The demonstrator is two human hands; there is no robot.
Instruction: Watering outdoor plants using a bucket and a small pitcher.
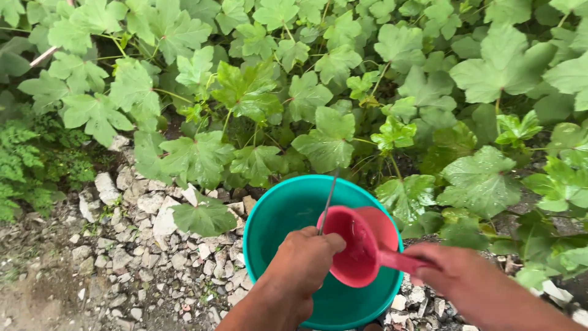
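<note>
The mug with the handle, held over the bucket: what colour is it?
The mug is pink, seen in the head view, above the teal bucket.

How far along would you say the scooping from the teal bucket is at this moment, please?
Done: the pink mug already holds water. In hand: the right hand grips its handle over the teal bucket, while the left hand holds the bucket's wire handle. Left: the leafy plants show no pouring yet.

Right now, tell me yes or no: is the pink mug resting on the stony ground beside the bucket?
No: the right hand holds the pink mug by its handle above the teal bucket.
</note>
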